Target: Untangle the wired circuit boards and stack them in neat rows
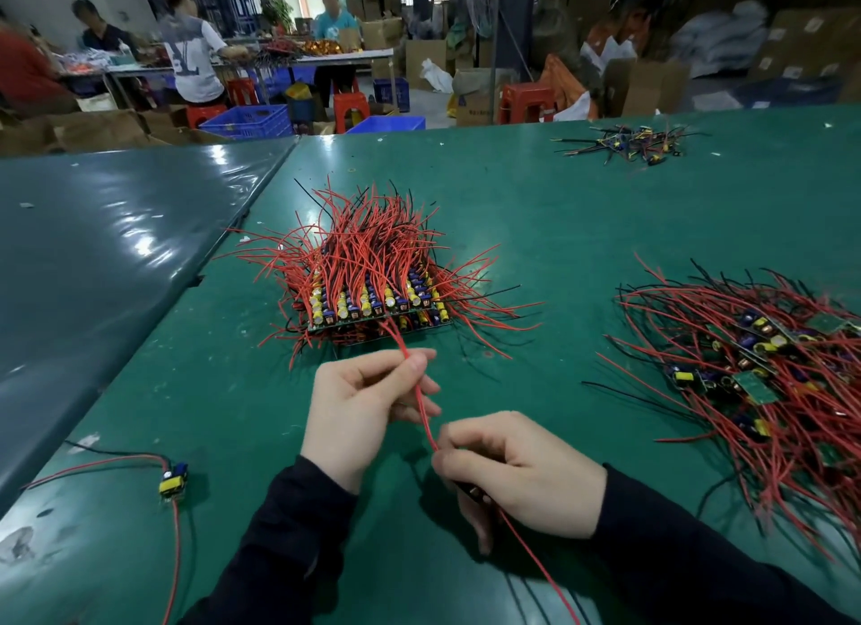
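the left hand (358,410) and right hand (517,475) both pinch one red wire (423,412) above the green bench (559,214). the wire runs from the stacked boards (372,303). a tangled pile (764,368) lies to the right.

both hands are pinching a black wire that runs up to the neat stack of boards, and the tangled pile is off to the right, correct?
Not quite: the wire pinched by the left hand and right hand is red, not black, as the head view shows. It does run up to the neat stack, and the tangled pile lies to the right.
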{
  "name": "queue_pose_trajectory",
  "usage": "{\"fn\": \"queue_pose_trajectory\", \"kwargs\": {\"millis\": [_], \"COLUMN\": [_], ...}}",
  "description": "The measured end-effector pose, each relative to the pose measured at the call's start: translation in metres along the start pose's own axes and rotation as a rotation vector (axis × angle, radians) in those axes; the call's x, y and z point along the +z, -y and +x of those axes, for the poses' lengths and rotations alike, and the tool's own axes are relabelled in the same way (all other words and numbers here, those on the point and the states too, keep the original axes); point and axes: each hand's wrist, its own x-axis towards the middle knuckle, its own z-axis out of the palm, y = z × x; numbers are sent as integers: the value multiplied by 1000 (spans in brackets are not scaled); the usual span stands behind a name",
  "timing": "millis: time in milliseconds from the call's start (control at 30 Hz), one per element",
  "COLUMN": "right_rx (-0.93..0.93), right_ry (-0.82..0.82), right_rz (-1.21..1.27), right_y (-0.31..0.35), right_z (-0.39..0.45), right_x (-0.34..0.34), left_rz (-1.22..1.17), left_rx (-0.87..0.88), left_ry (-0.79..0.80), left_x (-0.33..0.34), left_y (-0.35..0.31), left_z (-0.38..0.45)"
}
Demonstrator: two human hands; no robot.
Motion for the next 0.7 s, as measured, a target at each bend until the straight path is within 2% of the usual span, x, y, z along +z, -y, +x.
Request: {"fn": "queue_pose_trajectory", "kwargs": {"millis": [100, 167, 333, 400, 567, 700], "right_rx": [8, 1, 9, 1, 22, 46], "right_ry": [103, 147, 114, 76, -38, -158], "right_rz": [153, 201, 91, 5, -150, -386], "right_y": [6, 8, 2, -1, -6, -9], "right_z": [-1, -2, -2, -2, 0, 1], "right_x": [-1, 0, 2, 2, -2, -8], "left_rz": [-121, -93, 125, 132, -57, -345], "left_rx": [-38, -28, 37, 15, -91, -325], "left_ry": [-22, -25, -79, -82, -73, -17], "left_x": [-8, -8, -2, -3, -10, -10], "left_y": [-5, -4, 5, 6, 2, -3], "left_z": [3, 2, 1, 2, 6, 7]}}
